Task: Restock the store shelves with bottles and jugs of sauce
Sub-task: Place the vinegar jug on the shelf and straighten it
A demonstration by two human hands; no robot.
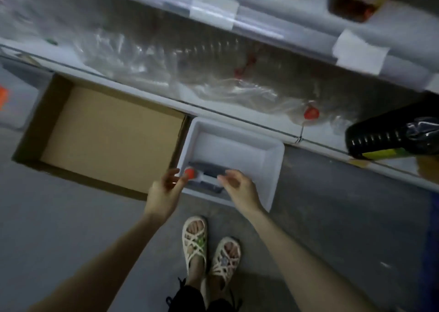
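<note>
- The dark, red-capped plastic bottle (209,172) lies on its side at the near end of the white plastic bin (273,169) on the floor.
- The left hand (166,190) has its fingers (172,175) spread and released beside the cap.
- The right hand (241,189) curls loosely over the body. I cannot tell whether it is grasping yet.
- To do it well, close one hand at the neck and the other round the middle. Lift level, then turn it upright before going to the white lower shelf (327,135).
- Count: one bottle in one bin, one open brown cardboard box (107,133) and one dark jug (384,138) on the shelf.
- A clear-wrapped pack (213,74) is too blurred to count.
</note>
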